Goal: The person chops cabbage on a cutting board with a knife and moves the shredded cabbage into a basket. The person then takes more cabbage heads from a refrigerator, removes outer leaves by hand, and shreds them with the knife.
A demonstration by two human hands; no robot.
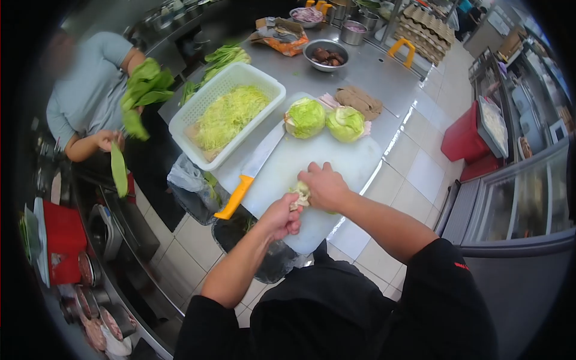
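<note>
Through the head camera I am picking out red lettering [461,265] on the right black sleeve [447,300], but it is running too small and skewed for me to read.

I am counting two bare hands over one white cutting board [354,157]. The left hand [279,218] is curling nearly closed, its thumb and fingers pinching a pale, crumpled piece [301,195] above the near part of the board. The right hand [326,187] is bending its fingers over the piece's other side, half closed and touching it. I am also seeing one knife [251,172] lying left of the hands, its yellow handle pointing toward the wearer. Two round green heads [305,117] are sitting side by side at the board's far end, next to one brown cloth [360,102]. One perforated white tub [198,105] is holding shredded greens [233,117], and one metal bowl [325,67] beyond it is holding brown pieces [329,57]. One co-worker [96,78] is standing at the left, gripping leafy greens [144,90].

The fingers are covering much of the pale piece, so I am failing to tell what it is. The co-worker's head is blurring out, the dark lens border is cutting off the room's edges, and the stacked egg trays [423,33] are overlapping too closely for me to count.
</note>
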